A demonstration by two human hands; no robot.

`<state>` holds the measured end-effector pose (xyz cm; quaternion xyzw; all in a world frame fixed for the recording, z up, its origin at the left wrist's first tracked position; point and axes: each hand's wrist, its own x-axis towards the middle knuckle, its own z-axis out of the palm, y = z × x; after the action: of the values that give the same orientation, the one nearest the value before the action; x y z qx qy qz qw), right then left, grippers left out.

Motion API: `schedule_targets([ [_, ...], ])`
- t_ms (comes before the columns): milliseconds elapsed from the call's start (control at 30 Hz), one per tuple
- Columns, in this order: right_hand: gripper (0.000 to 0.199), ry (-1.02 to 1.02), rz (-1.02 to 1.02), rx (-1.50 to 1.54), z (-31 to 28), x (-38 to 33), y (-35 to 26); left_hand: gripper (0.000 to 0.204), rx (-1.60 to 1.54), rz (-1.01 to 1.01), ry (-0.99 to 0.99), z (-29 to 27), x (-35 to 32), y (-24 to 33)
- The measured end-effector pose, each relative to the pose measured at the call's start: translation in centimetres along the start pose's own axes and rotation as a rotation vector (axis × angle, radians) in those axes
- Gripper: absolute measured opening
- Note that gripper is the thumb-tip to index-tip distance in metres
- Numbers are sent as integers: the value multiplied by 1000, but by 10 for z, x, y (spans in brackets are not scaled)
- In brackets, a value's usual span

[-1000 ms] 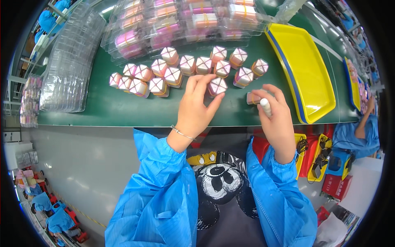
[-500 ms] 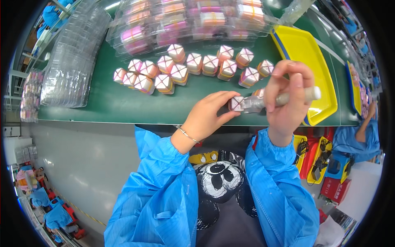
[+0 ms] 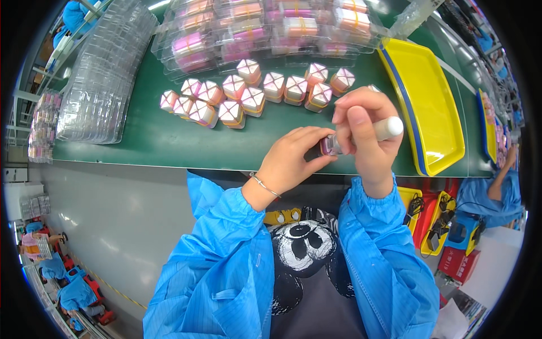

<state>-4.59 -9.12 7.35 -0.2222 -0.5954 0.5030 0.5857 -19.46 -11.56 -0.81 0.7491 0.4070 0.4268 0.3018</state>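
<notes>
At the near edge of a green tabletop, a worker's left hand pinches a small pink-and-white block between thumb and fingertips. The right hand grips a white-ended cylindrical tool, its other end at the block's right side; whether they touch cannot be told. Beyond stand pink-and-white, cross-topped bundles, then clear plastic trays.
</notes>
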Motion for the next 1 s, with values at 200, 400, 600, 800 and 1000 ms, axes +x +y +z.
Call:
schedule_targets([
  [200, 16, -7, 33, -97, -2, -6, 7, 45, 29, -1, 21, 1, -2, 0],
  [400, 16, -4, 34, -61, -2, -9, 10, 47, 35, 9, 2, 0, -3, -1],
  [600, 15, 6, 34, -100, -2, -10, 12, 47, 24, -15, -19, 0, -3, -2],
  [800, 18, -18, 18, -129, -2, -12, 14, 46, 72, -67, -90, -5, 1, 8],
  [1000, 22, 190, -206, 319, -17, 5, -14, 43, -147, -86, -127, -4, 2, -4],
])
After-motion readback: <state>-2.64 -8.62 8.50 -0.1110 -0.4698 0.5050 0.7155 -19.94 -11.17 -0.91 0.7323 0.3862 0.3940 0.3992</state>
